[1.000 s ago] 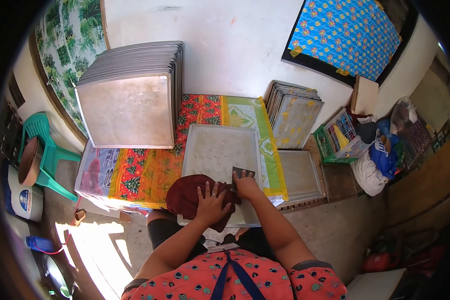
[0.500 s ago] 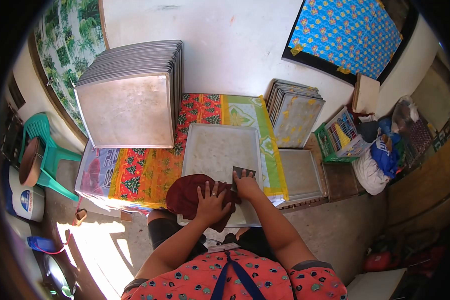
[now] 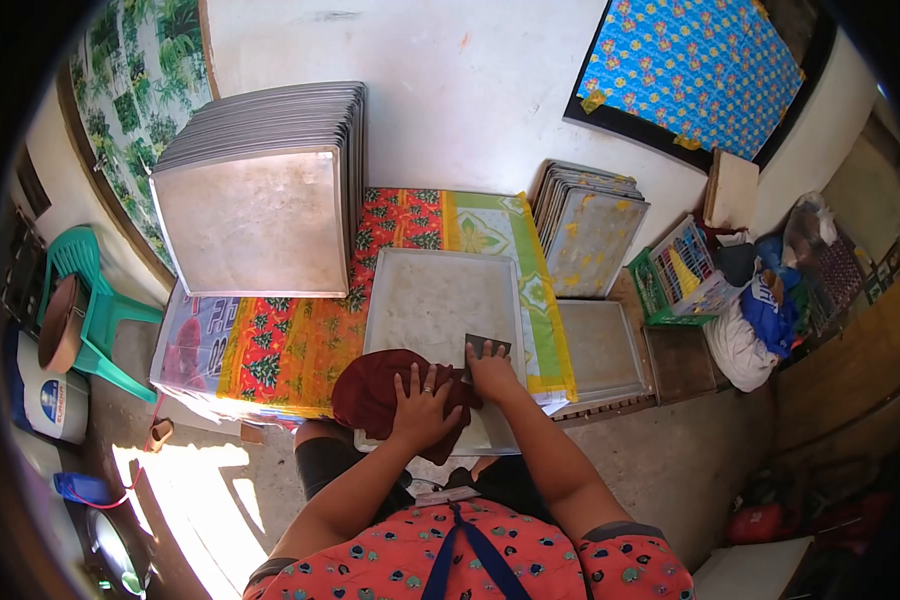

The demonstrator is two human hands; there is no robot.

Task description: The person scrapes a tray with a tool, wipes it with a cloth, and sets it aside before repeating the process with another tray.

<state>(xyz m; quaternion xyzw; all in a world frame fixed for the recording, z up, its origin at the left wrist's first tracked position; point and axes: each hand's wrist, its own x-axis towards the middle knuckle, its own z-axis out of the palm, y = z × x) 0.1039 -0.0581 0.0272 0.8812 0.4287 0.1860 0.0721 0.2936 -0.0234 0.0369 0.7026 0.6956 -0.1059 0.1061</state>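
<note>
A metal baking tray (image 3: pixel 445 290) lies before me on the cloth-covered table, its near end reaching over my lap. Spread out flat, my left hand (image 3: pixel 425 408) rests on a bunched maroon cloth (image 3: pixel 375 392) that covers the tray's near left part. My right hand (image 3: pixel 492 372) presses a thin, dark grey rectangular piece (image 3: pixel 500 345) against the tray's right side, close to the cloth. That piece could be a scraper or sandpaper; its kind does not show clearly, and my fingers cover part of it.
Many similar trays (image 3: pixel 250 225) stand upright at the table's left. A smaller stack (image 3: pixel 595 235) leans at the right, behind another flat tray (image 3: pixel 600 345). A green chair (image 3: pixel 95 300) is on the left; a crate (image 3: pixel 680 270) and bags (image 3: pixel 750 340) are on the right.
Almost nothing differs. My right hand and the dark piece have shifted very slightly; my left hand stays on the maroon cloth.
</note>
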